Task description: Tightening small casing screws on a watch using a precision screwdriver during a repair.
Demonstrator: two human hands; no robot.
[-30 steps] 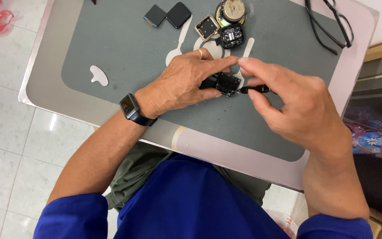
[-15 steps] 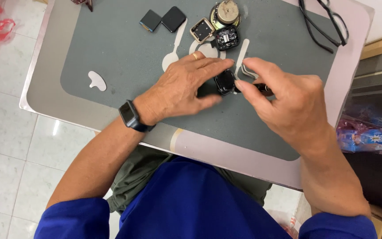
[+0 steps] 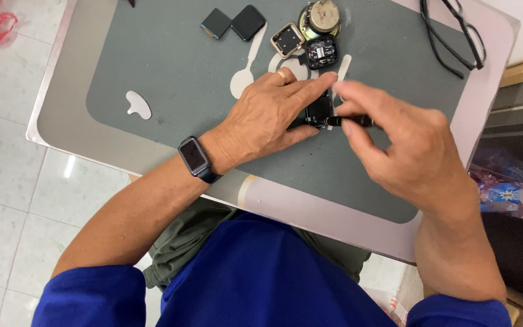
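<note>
My left hand pins small black watch body flat on grey mat; right hand grip pinched shut on thin black tool. Best keep tip steady, pressure light, body from sliding.

Two dark square screens lie at the grey mat's far edge; a dark rectangular smartwatch screen faces up on the left wrist.
</note>
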